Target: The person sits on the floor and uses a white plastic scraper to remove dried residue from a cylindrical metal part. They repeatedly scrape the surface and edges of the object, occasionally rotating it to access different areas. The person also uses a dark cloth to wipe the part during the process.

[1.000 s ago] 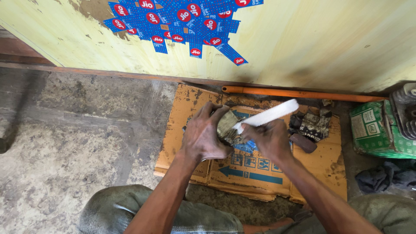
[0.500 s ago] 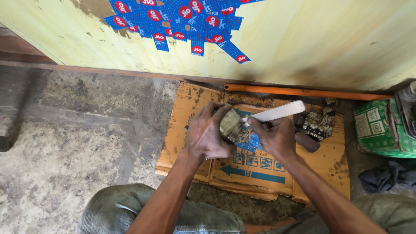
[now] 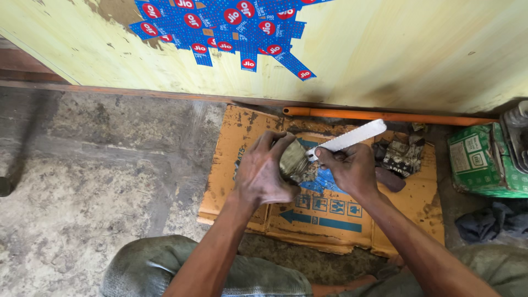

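Where the rough grey concrete floor (image 3: 93, 181) meets the pale yellow painted wall (image 3: 396, 49), a flattened orange-brown cardboard sheet with blue arrow markings (image 3: 330, 223) lies on the ground, with a long orange pipe (image 3: 385, 116) running along the foot of the wall just behind it. A green and white printed carton (image 3: 478, 162) stands off the cardboard's right edge. Over the middle of the cardboard, the left hand (image 3: 264, 173) has its fingers closed around a small round, grimy metal part (image 3: 293, 162), holding it above the sheet. The right hand (image 3: 352, 168) grips the lower end of a flat white toothed blade (image 3: 347, 137), whose tip touches the round part while its free end slants up toward the pipe. A cluster of dirty metal pieces (image 3: 401, 155) sits just right of that hand.
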